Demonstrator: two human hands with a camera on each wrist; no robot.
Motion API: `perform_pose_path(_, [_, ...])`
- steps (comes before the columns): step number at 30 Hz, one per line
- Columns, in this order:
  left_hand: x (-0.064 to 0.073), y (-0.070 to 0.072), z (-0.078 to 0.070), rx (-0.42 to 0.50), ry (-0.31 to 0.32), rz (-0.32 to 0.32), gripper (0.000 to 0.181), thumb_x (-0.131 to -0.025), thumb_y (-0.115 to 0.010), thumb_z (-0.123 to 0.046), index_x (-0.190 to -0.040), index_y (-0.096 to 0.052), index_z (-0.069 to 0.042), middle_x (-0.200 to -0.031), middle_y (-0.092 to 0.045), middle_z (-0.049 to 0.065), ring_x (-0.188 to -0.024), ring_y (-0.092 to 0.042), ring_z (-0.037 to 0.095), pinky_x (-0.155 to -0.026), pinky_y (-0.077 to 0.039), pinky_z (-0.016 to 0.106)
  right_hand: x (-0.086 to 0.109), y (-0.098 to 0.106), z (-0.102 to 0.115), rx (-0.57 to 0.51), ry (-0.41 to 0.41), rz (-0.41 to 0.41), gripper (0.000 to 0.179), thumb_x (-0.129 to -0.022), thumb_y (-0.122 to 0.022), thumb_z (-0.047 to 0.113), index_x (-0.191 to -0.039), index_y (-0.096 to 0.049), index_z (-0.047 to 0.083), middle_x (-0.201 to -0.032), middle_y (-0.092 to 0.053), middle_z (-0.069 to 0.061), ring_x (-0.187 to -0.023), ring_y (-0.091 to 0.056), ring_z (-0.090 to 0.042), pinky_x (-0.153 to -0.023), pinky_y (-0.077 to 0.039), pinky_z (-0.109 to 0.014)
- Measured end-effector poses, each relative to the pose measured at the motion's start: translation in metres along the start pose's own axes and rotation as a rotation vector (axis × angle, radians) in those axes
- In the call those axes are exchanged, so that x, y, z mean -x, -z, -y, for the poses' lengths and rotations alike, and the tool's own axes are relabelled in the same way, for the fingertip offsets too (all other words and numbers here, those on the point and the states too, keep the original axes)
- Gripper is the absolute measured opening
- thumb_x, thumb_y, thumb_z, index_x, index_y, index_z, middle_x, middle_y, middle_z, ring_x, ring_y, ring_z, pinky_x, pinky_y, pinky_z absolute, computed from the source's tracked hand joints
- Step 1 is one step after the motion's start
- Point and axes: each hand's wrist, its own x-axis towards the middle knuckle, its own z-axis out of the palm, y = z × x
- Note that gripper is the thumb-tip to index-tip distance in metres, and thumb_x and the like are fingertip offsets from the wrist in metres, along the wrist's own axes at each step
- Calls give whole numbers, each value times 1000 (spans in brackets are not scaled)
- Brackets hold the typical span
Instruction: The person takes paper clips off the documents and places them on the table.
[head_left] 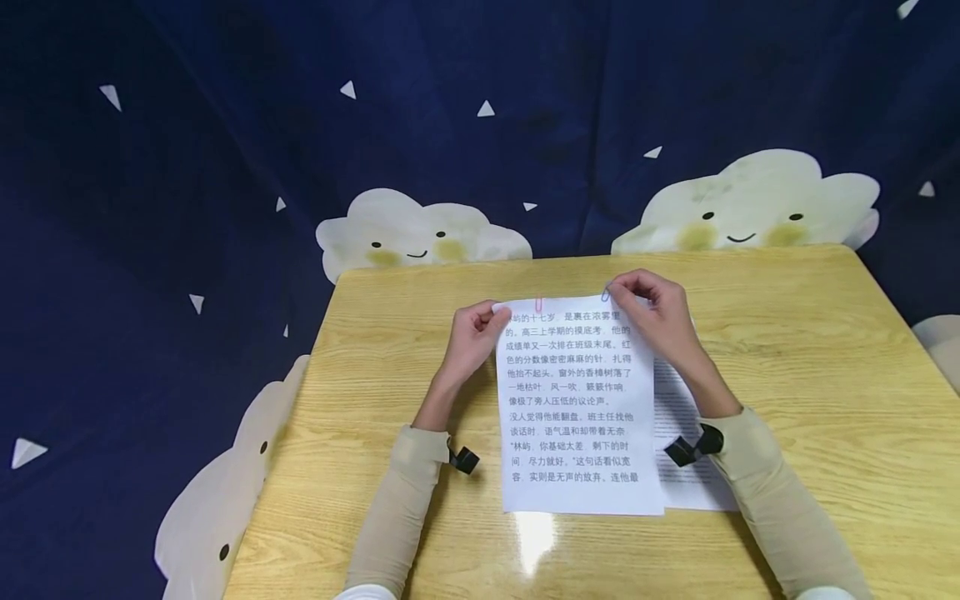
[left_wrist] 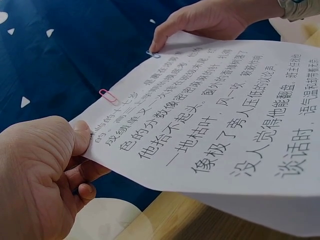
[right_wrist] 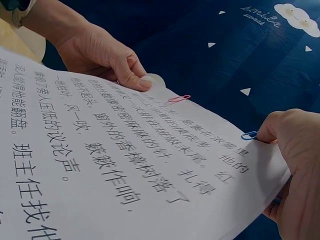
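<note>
Printed sheets of paper [head_left: 573, 400] are held up by their top edge, above the table. My left hand [head_left: 478, 333] pinches their top left corner, thumb in front. A pink paper clip [left_wrist: 109, 96] sits on the top edge, to the right of that thumb. Farther right on the same edge is a blue paper clip [right_wrist: 249, 135], tilted, with the fingertips of my right hand [head_left: 656, 312] pinching its end. In the right wrist view, the right hand's other fingers are partly hidden behind the paper.
Another printed sheet [head_left: 686, 450] lies on the wooden table [head_left: 810, 375], partly covered by the held sheets and right arm. Behind the table hangs a dark blue curtain [head_left: 450, 50] with clouds and white triangles. Each wrist wears a small black camera [head_left: 463, 460].
</note>
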Motion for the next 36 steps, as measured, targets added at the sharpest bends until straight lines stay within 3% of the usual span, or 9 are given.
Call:
perform_pose_path(6, [3,-1,-7,5,-9,-8,16,-103,-59,5,-102,-72,15,-71,-64,25,-51,-44,9,-48,-31,18,2,3,22,-23,18,23,12,-99,-64,-4,-100,-70,-14,-87,-66,-21,-74,-53,-6,-67,-40,-17])
perform_pose_path(13, [3,-1,-6,3,-15,-11,16,-103,-59,5,-100,-71,17,-70,-62,29,-51,-44,8,-48,-31,18,2,3,25,-12,12,28,11,-99,-66,-3,-100,-71,-12,-87,-66,-21,-73,-53,-9,-65,-41,-17])
perform_pose_path(18, [2,0,-6,7,-25,-9,17,-102,-60,5,-95,-70,17,-60,-52,19,-49,-36,7,-48,-27,19,2,5,24,2,8,30,12,-99,-66,-2,-100,-71,-12,-88,-66,-21,-73,-54,-10,-65,-41,-17])
perform_pose_path(22, [-1,2,7,0,-20,-12,17,-103,-59,5,-97,-71,16,-59,-51,13,-48,-34,6,-47,-25,19,2,6,27,13,21,30,11,-99,-66,-3,-100,-71,-13,-87,-67,-21,-73,-54,-9,-66,-42,-18])
perform_pose_path(29, [-5,5,21,-14,-28,-27,17,-103,-61,1,-101,-73,13,-63,-53,23,-48,-36,7,-45,-27,19,-1,8,27,13,48,5,9,-97,-66,-7,-98,-71,-14,-85,-67,-21,-71,-54,-5,-65,-43,-18])
perform_pose_path(36, [-5,7,21,-19,-45,-37,18,-104,-64,-5,-98,-75,8,-59,-52,8,-48,-35,9,-45,-26,21,-2,10,28,23,49,2,9,-97,-66,-7,-98,-70,-15,-85,-66,-21,-69,-53,-5,-63,-42,-16])
